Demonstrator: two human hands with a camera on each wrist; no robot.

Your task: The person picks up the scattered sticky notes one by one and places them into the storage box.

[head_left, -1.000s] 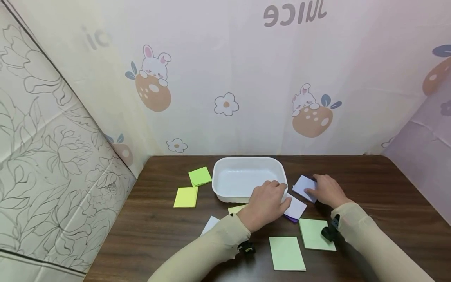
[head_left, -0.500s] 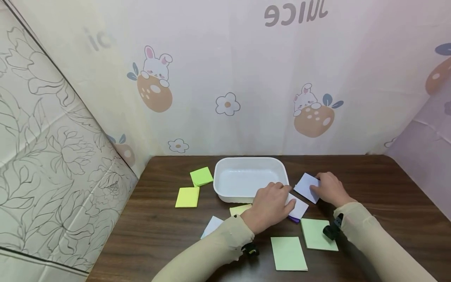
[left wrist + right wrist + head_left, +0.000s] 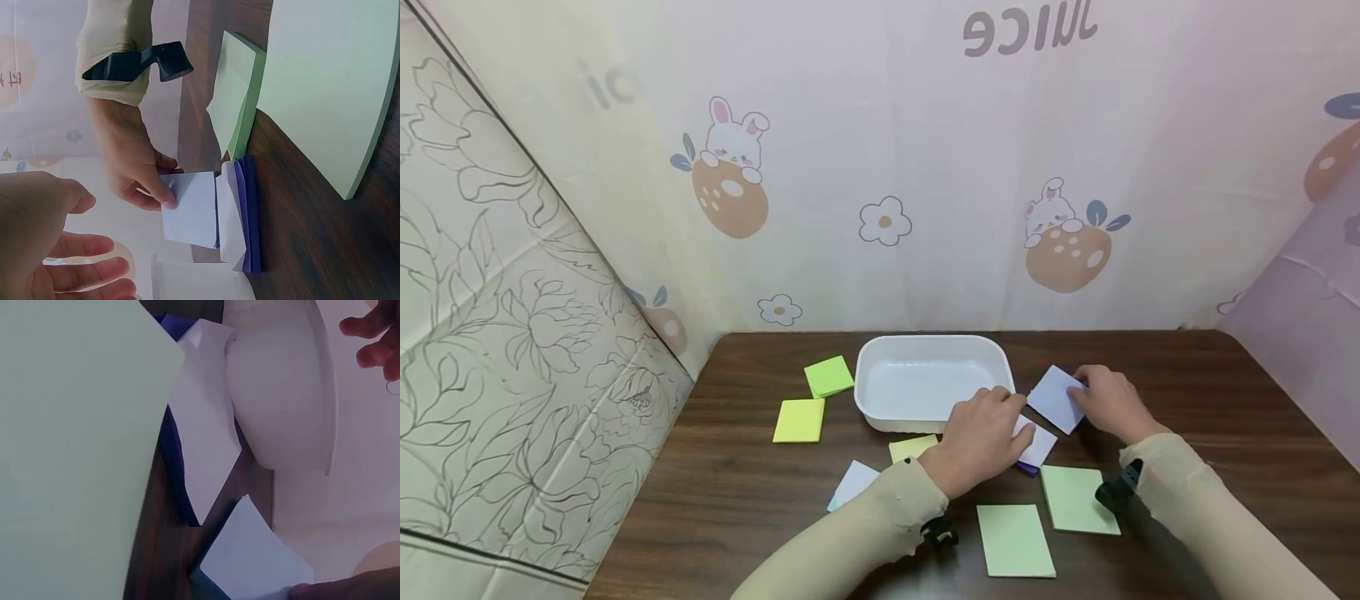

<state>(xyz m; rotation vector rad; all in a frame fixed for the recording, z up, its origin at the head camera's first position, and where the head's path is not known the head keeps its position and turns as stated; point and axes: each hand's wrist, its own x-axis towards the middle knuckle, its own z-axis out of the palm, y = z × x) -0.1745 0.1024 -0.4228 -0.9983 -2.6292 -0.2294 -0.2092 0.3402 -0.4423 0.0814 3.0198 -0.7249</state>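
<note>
My right grip (image 3: 1108, 403) pinches one edge of the pale blue pad (image 3: 1053, 399). The pad lies left of that grip, just right of the white tub (image 3: 891, 421). It looks square, so I see no long side, and it is turned like a diamond. My left grip (image 3: 983, 440) is farther off, fingers spread and holding nothing, by the tub's near right corner. The white pad (image 3: 1037, 444) sits between both grips, and two green pads (image 3: 1078, 502) lie nearer the counter's (image 3: 737, 500) front.
</note>
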